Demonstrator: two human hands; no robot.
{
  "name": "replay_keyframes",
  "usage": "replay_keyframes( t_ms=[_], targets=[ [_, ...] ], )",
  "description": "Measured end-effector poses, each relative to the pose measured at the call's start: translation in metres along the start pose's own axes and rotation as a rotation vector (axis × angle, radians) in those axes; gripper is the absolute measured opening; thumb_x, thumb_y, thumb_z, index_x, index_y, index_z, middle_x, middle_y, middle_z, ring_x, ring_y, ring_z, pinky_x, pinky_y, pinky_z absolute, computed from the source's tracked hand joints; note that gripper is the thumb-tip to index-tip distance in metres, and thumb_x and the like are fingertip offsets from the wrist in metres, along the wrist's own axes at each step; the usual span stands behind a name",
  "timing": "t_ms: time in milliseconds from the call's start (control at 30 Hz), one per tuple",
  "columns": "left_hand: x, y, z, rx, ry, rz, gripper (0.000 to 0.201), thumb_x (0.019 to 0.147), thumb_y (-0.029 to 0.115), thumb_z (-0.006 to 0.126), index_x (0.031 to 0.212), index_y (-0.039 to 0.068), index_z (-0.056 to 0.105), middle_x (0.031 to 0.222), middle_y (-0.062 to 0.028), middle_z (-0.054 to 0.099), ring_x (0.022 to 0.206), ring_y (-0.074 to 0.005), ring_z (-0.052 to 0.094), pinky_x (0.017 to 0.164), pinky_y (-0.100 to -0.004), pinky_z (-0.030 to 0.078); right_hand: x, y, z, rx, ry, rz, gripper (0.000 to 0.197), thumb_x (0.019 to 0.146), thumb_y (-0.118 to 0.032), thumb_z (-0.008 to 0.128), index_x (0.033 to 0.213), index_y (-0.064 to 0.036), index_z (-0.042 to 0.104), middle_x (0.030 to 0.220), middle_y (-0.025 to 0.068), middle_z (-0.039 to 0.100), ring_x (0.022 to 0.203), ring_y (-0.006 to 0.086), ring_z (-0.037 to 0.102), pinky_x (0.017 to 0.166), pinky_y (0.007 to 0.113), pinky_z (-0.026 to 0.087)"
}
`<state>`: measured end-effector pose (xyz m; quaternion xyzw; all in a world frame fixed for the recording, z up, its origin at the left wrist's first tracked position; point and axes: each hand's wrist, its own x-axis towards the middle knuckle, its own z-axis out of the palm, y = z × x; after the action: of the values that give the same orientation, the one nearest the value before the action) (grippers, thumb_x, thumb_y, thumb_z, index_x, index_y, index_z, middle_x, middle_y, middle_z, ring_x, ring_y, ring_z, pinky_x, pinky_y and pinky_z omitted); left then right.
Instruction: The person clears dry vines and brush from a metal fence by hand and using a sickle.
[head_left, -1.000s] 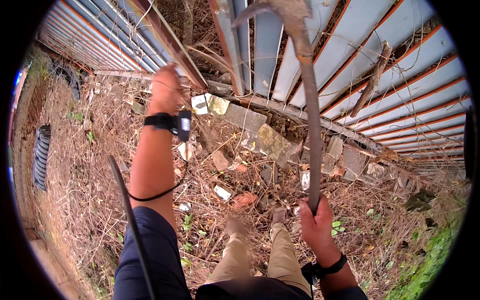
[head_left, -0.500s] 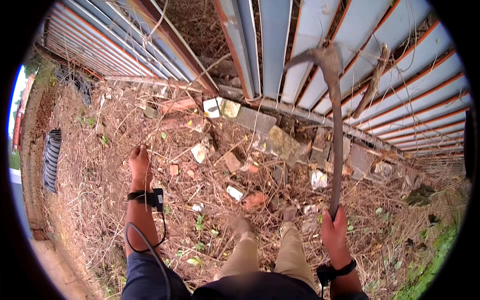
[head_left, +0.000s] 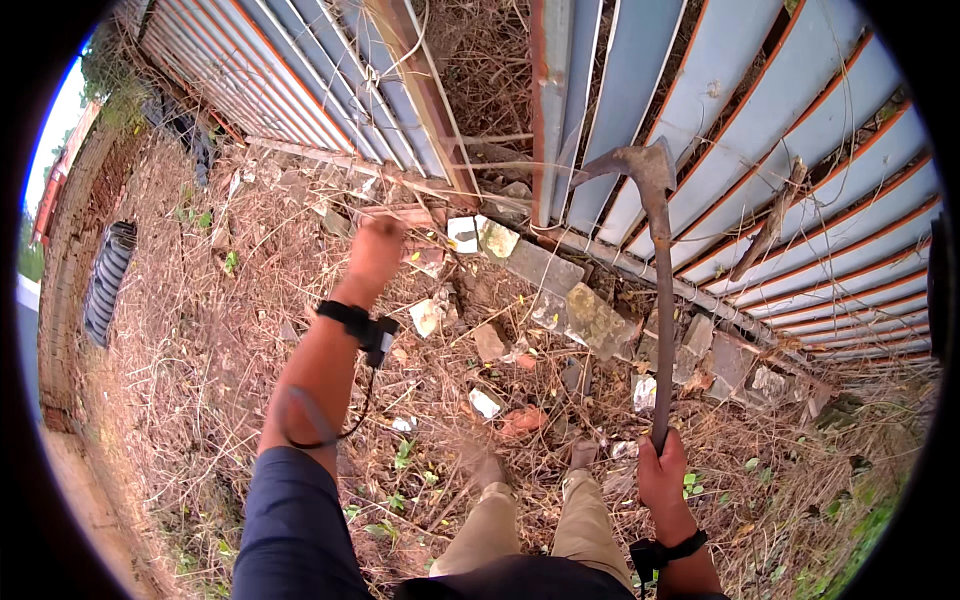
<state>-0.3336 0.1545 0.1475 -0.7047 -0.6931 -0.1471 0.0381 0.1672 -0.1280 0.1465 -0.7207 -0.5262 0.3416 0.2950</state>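
My right hand [head_left: 664, 478] is wrapped round the lower end of a long, curved wooden handle. It belongs to a mattock [head_left: 662, 290], held upright, its head a rusty metal piece with one curved pointed arm toward the left, in front of the metal fence. My left hand [head_left: 377, 252] reaches forward over the dry stems, its fingers curled in and somewhat blurred. Whatever it grips, if anything, does not show. Close beyond it lie reddish bricks [head_left: 412, 215] and a white broken block [head_left: 462, 235].
A blue-grey slatted metal fence [head_left: 800, 200] spans the far side, with a gap [head_left: 487, 90] between its panels. Concrete blocks [head_left: 545, 266] line its foot. Dry stems and rubble cover the ground by my feet. A dark ribbed tyre-like object [head_left: 108, 285] lies left by a wall.
My left hand has moved forward and right, toward the bricks by the fence. My right hand still holds the mattock upright. The view has shifted, so the fence gap appears further right.
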Motion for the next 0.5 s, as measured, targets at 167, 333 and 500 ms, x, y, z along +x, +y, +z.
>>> replay_keyframes(
  t_ms=[167,333,500],
  targets=[
    [-0.036,-0.119,-0.065,-0.025,0.29,-0.054,0.034,0.092,0.011,0.042,0.116,0.001,0.063,0.09,-0.0151,0.067,0.081,-0.0259,0.063,0.075,-0.0371,0.05,0.0,-0.009,0.003,0.018,0.031,-0.064,0.017,0.089,-0.017,0.063,0.088,-0.003,0.052,0.068,0.0095,0.054,0.06,0.0195,0.053,0.056,0.035,0.043],
    [-0.213,-0.301,-0.204,-0.368,0.634,-0.961,0.042,0.097,0.036,0.048,0.103,-0.002,0.065,0.074,-0.0134,0.064,0.057,-0.0267,0.05,0.056,-0.0445,0.041,-0.002,-0.023,0.003,0.049,0.013,0.036,0.018,0.09,-0.018,0.063,0.088,-0.0041,0.053,0.068,0.0079,0.055,0.061,0.0172,0.054,0.056,0.034,0.043],
    [-0.499,-0.254,-0.169,0.208,-0.089,-0.954,0.039,0.097,0.03,0.048,0.094,-0.007,0.06,0.092,-0.0294,0.062,0.087,-0.0442,0.058,0.078,-0.0511,0.045,0.008,-0.032,0.023,-0.032,-0.046,0.016,0.021,0.089,-0.021,0.064,0.088,-0.0041,0.051,0.065,0.0079,0.05,0.058,0.0206,0.051,0.054,0.038,0.04]
  ],
)
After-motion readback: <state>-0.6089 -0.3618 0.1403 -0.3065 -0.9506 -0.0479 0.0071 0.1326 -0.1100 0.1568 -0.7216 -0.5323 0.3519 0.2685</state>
